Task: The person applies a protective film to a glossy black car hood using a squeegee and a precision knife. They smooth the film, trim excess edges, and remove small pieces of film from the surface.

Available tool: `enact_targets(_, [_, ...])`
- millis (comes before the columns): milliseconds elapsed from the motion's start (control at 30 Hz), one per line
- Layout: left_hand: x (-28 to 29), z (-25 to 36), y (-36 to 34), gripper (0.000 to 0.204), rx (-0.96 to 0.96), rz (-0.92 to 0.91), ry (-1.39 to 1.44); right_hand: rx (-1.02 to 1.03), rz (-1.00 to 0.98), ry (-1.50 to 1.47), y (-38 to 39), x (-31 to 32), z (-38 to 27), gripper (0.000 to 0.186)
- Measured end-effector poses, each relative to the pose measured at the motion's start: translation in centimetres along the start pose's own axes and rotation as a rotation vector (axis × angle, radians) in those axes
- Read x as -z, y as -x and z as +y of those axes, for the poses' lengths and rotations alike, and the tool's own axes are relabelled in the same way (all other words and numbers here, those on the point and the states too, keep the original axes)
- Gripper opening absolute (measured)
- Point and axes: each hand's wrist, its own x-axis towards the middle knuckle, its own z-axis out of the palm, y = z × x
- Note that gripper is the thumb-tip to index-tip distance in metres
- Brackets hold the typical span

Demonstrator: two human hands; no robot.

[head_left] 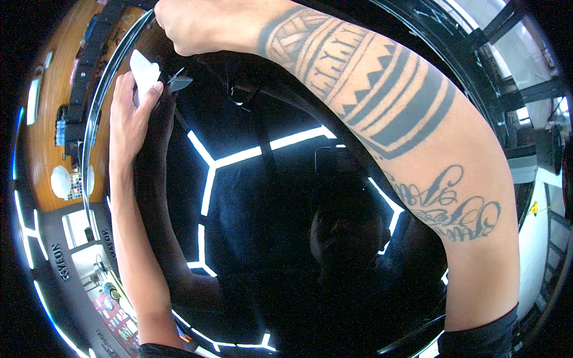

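Observation:
A glossy black curved panel [268, 209] fills the middle, reflecting hexagonal light strips, my left arm and my head. My left hand [128, 110] is at its upper left, thumb and fingers closed on a small folded white piece [143, 70], perhaps cloth or a pad, held against or just over the panel. A small grey reflection shows beside it. Above and to the right, my tattooed right arm reaches across the panel. My right hand [194, 24] is curled at the top edge; what its fingers hold, if anything, is hidden.
A curved shiny edge [89, 161] runs along the panel's left. Beyond it are a wooden surface [51, 107] with small items, a dark wall and a brightly lit area with assorted objects. Dark framework [501, 24] and pale surfaces appear at the right.

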Motion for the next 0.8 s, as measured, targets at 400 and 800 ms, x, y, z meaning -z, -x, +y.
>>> enact_targets(400, [-1.0, 0.1, -0.6, 0.052, 0.052, 0.067, -0.199, -0.136, -0.024, 0.018, -1.9, -4.8, 0.8, 0.026])
enact_targets(800, [-1.1, 1.3, -1.9, 0.069, 0.380, 0.084, -0.256, 0.068, 0.019, 0.272, -1.3, -5.3, -1.4, 0.022])
